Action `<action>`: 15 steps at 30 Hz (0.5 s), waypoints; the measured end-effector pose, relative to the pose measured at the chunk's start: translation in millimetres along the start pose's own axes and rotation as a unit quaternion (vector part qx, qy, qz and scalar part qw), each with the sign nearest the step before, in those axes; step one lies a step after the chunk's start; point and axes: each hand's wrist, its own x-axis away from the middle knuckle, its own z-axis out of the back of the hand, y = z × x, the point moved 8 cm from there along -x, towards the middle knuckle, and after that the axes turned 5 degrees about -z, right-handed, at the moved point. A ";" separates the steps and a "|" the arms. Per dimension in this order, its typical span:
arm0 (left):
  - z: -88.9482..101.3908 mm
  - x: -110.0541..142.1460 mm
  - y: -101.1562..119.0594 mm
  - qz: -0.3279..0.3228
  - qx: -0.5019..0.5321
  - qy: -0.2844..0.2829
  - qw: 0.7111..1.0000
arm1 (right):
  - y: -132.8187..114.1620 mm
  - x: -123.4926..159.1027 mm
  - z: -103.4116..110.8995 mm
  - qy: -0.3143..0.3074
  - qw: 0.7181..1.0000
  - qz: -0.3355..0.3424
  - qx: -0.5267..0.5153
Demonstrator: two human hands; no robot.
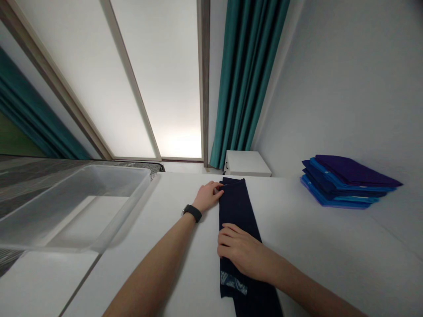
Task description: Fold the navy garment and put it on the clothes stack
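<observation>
A dark navy garment [236, 202], folded into a long narrow strip, lies on the white table with its far end near the back edge. Near its bottom left is a blue-grey patterned patch [233, 282]. At the far left corner of the cloth, my left hand [208, 197], with a black watch on the wrist, pinches the edge between finger and thumb. My right hand [243, 253] rests across the middle of the strip, its fingers curled at the left edge; its thumb is hidden. The garment's near end runs out of view at the bottom.
To the left stands a clear plastic bin [128, 207]. A stack of folded blue and purple cloths [350, 182] sits at the right by the wall. Beyond the white table [185, 187] are a small white cabinet [247, 164] and teal curtains [246, 79].
</observation>
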 end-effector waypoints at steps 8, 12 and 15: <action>0.8 0.1 1.2 -0.018 -0.006 0.010 1.000 | -14.4 -5.7 -3.8 -0.032 0.999 0.037 0.018; 0.8 -0.1 2.9 -0.018 -0.022 0.007 1.000 | -17.1 -6.0 -10.6 -0.048 0.998 0.036 0.009; 0.3 -0.7 3.8 -0.019 -0.031 0.003 0.999 | -17.3 -4.3 -9.1 -0.051 0.998 0.028 -0.007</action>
